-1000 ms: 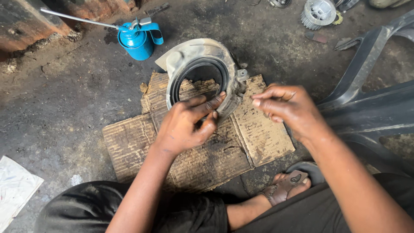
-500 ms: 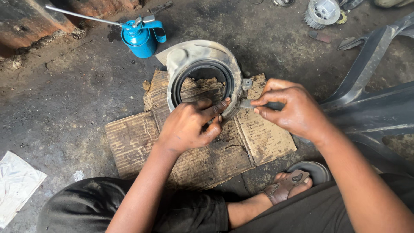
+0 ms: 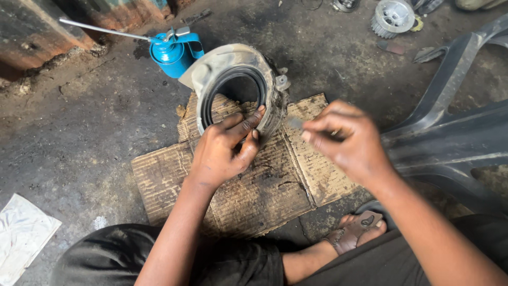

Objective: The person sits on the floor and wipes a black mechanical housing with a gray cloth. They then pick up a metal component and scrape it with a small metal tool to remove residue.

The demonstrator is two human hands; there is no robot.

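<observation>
A grey metal ring-shaped housing (image 3: 227,63) with a black inner rim stands tilted on edge on a greasy piece of cardboard (image 3: 248,185). My left hand (image 3: 225,148) grips its lower rim, fingers curled over the edge into the opening. My right hand (image 3: 346,140) hovers just right of the housing, fingers pinched on a small grey metal part (image 3: 295,123) that is blurred. The pinched part is a short way from the housing's right side.
A blue oil can (image 3: 172,50) with a long thin spout stands behind the housing. A toothed metal gear part (image 3: 392,16) lies at the back right. A dark plastic chair (image 3: 455,132) stands on the right. White crumpled sheet (image 3: 24,235) lies lower left. My sandalled foot (image 3: 357,233) rests below.
The housing has been tipped up more upright under my left hand. My right hand has drawn back to the right from the housing's edge, still pinching the small part.
</observation>
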